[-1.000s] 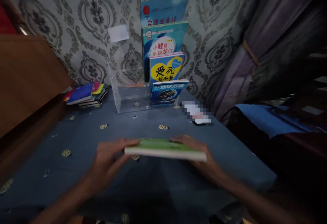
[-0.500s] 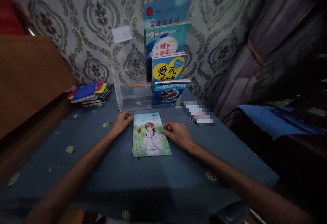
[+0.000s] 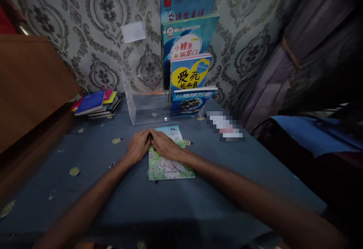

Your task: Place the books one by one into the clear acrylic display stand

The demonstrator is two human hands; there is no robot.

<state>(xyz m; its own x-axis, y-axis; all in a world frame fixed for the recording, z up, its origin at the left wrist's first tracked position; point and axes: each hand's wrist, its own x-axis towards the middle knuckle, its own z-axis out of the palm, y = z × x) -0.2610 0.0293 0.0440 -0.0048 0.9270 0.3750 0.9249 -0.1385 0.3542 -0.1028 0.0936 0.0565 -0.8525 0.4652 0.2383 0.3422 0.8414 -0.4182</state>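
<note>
A thin paperback book lies face up on the cloth-covered table, its cover showing green meadow, flowers and pale blue sky. My left hand rests along the book's left edge, near the top, with its fingers bent together. Across the upper part of the cover reaches my right hand, hiding most of the pictured figure. The fingertips of both hands meet at the upper left edge of the book, closed around a small dark spot that I cannot make out.
Behind the book stands a clear acrylic rack with several upright books on its right side. A stack of books lies at the back left. On the right is a blurred-out object. A patterned wall and curtain close off the back.
My right hand has moved left from the book's right edge, across the cover, to meet my left hand. The left hand has shifted slightly toward the book, and the view has tilted a little.
</note>
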